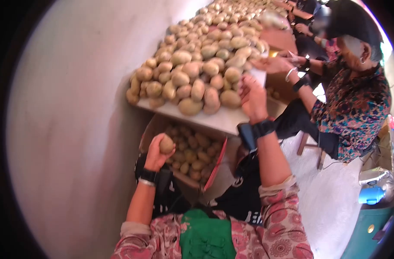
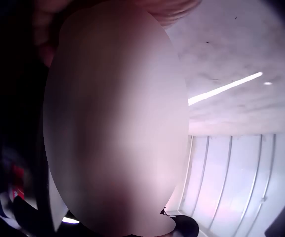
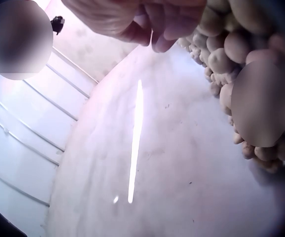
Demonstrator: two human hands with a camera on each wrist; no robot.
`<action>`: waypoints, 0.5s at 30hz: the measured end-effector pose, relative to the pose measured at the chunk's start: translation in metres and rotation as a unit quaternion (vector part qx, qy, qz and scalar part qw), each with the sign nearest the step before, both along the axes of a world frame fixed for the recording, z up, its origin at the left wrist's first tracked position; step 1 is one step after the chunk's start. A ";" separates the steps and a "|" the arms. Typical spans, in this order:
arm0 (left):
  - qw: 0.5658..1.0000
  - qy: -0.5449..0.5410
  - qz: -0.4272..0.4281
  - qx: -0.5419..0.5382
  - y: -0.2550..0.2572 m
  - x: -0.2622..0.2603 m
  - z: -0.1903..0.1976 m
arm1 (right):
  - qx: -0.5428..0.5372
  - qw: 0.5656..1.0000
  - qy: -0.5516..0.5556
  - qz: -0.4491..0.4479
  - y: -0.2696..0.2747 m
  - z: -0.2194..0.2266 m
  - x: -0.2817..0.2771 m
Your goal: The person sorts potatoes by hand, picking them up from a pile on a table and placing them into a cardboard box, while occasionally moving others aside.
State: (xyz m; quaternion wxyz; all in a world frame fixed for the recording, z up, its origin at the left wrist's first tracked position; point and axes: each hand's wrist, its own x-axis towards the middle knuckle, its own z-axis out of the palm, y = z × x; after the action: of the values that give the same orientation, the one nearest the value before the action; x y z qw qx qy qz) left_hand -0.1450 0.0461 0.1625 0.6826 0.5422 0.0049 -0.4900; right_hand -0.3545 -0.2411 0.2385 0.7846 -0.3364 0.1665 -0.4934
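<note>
In the head view the left hand [image 1: 155, 153] holds a round potato-like item [image 1: 166, 144] over a box [image 1: 217, 165] of similar ones. Beside the pile [image 1: 198, 90] on the white table, the right hand [image 1: 254, 98] is raised with its fingers loosely bent and nothing visible in them. The right wrist view has the right hand [image 3: 152, 19] at the top, its fingers bent, and the pile [image 3: 221, 60] at the right. Part of the left hand [image 2: 169, 10] shows at the top of the left wrist view; a blurred patch covers most of that picture.
At the right a person in a patterned shirt [image 1: 352, 103] sits at the table, hands over its edge near a cardboard box [image 1: 280, 86]. More people sit beyond. A wall stands at the left. A green bin [image 1: 370, 233] and a blue bottle [image 1: 371, 195] are at the lower right.
</note>
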 end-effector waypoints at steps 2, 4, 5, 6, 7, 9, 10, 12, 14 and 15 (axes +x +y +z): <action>0.997 -0.071 -0.020 0.017 0.012 -0.008 0.002 | 0.001 0.999 -0.027 0.033 -0.009 -0.007 -0.008; 0.991 -0.109 -0.046 0.068 0.011 -0.008 -0.001 | 0.003 0.999 -0.044 0.028 -0.005 -0.003 -0.020; 0.991 -0.111 -0.040 0.070 0.010 -0.006 -0.009 | 0.011 0.999 -0.038 0.028 -0.007 -0.001 -0.029; 0.990 -0.116 -0.034 0.068 0.012 -0.005 -0.016 | 0.017 0.999 -0.032 0.028 -0.009 0.000 -0.040; 0.991 -0.112 -0.034 0.068 0.012 -0.006 -0.022 | 0.018 0.998 -0.043 0.034 -0.010 0.003 -0.052; 0.986 -0.133 -0.027 0.098 0.008 -0.009 -0.029 | 0.016 0.998 -0.040 0.034 -0.014 0.008 -0.079; 0.986 -0.130 -0.027 0.096 0.005 -0.011 -0.032 | 0.017 0.997 -0.048 0.058 -0.017 0.008 -0.093; 0.984 -0.117 -0.080 0.105 0.001 -0.021 -0.037 | 0.030 0.999 -0.016 0.023 -0.013 0.010 -0.112; 0.987 -0.097 -0.101 0.079 -0.010 -0.029 -0.045 | 0.029 0.999 -0.010 0.019 -0.007 0.006 -0.124; 0.988 -0.086 -0.111 0.062 -0.018 -0.034 -0.048 | 0.031 0.999 -0.002 0.017 -0.003 0.004 -0.128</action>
State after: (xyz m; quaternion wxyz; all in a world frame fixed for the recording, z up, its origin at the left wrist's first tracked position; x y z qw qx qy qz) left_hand -0.1790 0.0284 0.1144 0.5865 0.6211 -0.0838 -0.5130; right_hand -0.4822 -0.2444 0.2422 0.8034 -0.3141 0.1741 -0.4750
